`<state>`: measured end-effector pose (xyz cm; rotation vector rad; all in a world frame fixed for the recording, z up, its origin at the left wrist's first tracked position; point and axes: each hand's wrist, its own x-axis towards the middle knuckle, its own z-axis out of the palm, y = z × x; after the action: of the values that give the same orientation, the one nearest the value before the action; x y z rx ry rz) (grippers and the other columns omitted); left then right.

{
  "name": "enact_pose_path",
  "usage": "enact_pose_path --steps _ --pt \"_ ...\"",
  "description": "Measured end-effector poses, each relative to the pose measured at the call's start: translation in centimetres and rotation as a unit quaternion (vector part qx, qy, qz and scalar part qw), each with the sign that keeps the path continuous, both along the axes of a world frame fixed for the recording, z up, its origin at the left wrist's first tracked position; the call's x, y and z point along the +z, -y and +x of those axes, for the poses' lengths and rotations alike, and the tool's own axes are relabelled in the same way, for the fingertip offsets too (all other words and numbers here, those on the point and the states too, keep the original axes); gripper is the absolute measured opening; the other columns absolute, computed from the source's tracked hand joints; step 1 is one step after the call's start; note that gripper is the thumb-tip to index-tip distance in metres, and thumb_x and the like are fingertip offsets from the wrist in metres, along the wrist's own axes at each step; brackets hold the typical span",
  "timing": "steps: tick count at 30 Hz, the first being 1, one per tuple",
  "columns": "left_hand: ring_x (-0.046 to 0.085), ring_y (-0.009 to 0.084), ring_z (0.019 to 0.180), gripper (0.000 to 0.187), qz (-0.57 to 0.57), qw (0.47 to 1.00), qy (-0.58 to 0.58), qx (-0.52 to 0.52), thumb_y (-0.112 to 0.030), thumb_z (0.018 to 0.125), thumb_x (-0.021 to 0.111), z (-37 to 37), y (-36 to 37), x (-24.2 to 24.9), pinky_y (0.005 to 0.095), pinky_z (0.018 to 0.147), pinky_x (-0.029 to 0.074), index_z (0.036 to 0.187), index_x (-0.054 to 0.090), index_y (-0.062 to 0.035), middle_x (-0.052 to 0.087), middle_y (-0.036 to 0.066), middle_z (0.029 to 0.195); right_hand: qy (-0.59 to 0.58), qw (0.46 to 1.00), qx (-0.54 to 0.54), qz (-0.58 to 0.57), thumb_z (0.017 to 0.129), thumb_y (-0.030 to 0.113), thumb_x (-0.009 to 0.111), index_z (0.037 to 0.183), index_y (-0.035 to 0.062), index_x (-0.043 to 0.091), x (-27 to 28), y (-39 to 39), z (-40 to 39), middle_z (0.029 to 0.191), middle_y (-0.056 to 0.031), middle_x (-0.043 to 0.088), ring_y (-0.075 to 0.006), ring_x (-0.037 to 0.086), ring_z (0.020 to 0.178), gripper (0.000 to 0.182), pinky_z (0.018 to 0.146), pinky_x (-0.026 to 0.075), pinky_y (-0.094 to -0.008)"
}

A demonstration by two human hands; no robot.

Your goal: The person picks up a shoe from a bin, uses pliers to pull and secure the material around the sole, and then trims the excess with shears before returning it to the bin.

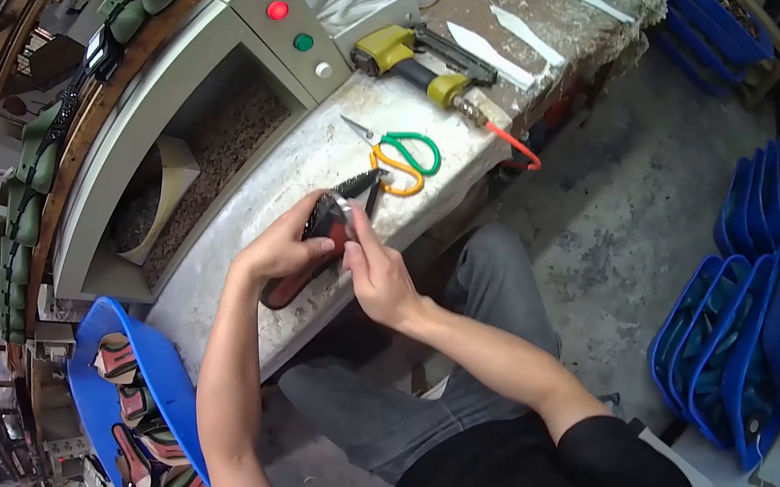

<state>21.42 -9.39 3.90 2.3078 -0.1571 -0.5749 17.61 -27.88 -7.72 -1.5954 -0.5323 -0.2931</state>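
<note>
Over the bench edge, a sandal [296, 284] with a reddish-brown footbed and dark straps is between my two hands. My left hand [285, 242] is closed on its near side, thumb lying across the top. On the opposite side my right hand [381, 277] grips it too, fingers bent at the strap; my fingers partly cover the upper. Black strap ends [360, 184] stick out beyond my fingertips. Just past them lie scissors [407, 159] with one green and one orange handle loop, touched by neither hand.
A yellow air stapler [422, 65] with a red hose [515, 146] rests on the bench. Left stands a grey machine [110, 161] with buttons. A blue tray [91, 390] holds several sandals. White pieces [491, 54] lie farther back; blue trays [714, 337] stand on the floor at right.
</note>
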Motion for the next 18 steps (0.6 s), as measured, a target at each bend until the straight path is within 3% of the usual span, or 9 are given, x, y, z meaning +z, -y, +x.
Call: enact_pose_path --steps 6,10,15,18 --pt "0.063 0.0324 0.128 0.077 -0.046 0.998 -0.009 0.048 0.001 0.091 0.072 0.1 -0.2 -0.2 0.0410 0.111 0.048 0.162 0.040 -0.0025 0.063 0.022 0.146 -0.042 0.999 0.001 0.010 0.114 0.015 0.045 0.171 0.0062 0.023 -0.8 -1.5 0.1 0.083 -0.0080 0.066 -0.0139 0.054 0.057 0.062 0.052 0.046 -0.0307" --pt "0.064 0.0344 0.126 0.072 -0.051 0.996 0.036 0.062 -0.004 0.093 0.072 -1.3 -0.5 -2.4 0.0418 0.109 0.049 0.160 0.044 -0.0022 0.067 0.023 0.139 -0.300 0.940 0.031 0.161 0.114 0.012 0.043 0.173 0.0100 0.015 1.2 -0.7 -0.5 0.086 -0.0075 0.061 -0.0127 0.052 0.058 0.066 0.052 0.048 -0.0271" --pt "0.064 0.0395 0.126 0.069 0.001 0.985 0.084 0.154 -0.014 0.097 0.072 -2.0 1.4 -3.8 0.0436 0.110 0.050 0.159 0.045 -0.0026 0.067 0.025 0.138 -0.308 0.916 -0.024 0.256 0.116 0.015 0.043 0.175 0.0146 0.010 1.7 0.1 0.8 0.082 -0.0061 0.059 -0.0119 0.051 0.057 0.067 0.049 0.049 -0.0269" --pt "0.062 0.0432 0.131 0.071 0.067 0.984 0.079 0.144 -0.020 0.099 0.072 -2.6 2.1 -4.2 0.0454 0.113 0.048 0.161 0.042 -0.0039 0.061 0.025 0.148 -0.356 0.913 0.026 0.198 0.116 0.018 0.045 0.175 0.0159 0.006 0.9 0.5 0.8 0.085 -0.0068 0.060 -0.0124 0.052 0.058 0.071 0.049 0.049 -0.0270"
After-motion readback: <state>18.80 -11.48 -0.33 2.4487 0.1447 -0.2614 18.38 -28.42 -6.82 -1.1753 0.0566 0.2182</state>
